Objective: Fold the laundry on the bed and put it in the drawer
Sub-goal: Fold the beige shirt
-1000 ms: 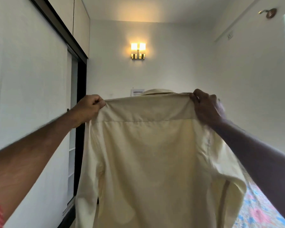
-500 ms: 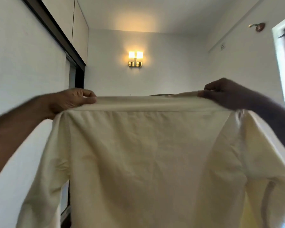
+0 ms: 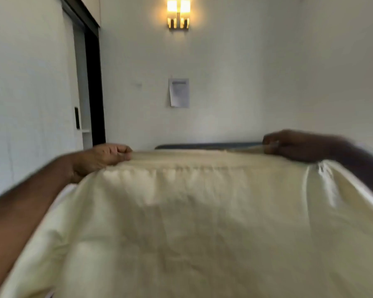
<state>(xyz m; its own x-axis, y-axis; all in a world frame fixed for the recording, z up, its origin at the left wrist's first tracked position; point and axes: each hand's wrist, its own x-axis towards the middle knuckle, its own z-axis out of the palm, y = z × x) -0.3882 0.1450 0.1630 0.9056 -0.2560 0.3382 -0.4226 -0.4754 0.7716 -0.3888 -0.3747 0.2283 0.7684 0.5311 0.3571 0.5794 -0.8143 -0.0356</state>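
Note:
A cream-coloured shirt (image 3: 198, 222) fills the lower half of the view, spread out wide with its back toward me and its shoulder line running across the middle. My left hand (image 3: 103, 157) pinches the shirt's left shoulder. My right hand (image 3: 293, 145) pinches the right shoulder, a little higher. Both arms are stretched forward. The shirt hides whatever lies under it, and the picture is blurred by motion.
A white sliding wardrobe (image 3: 30, 93) with a dark gap (image 3: 94, 93) lines the left side. Beyond the shirt's top edge shows a dark headboard strip (image 3: 205, 145). A paper sheet (image 3: 179, 92) and a lit lamp (image 3: 178, 14) hang on the far wall.
Both hands have come down and forward with the shirt, which went from hanging upright to lying out nearly flat. The view has tilted downward.

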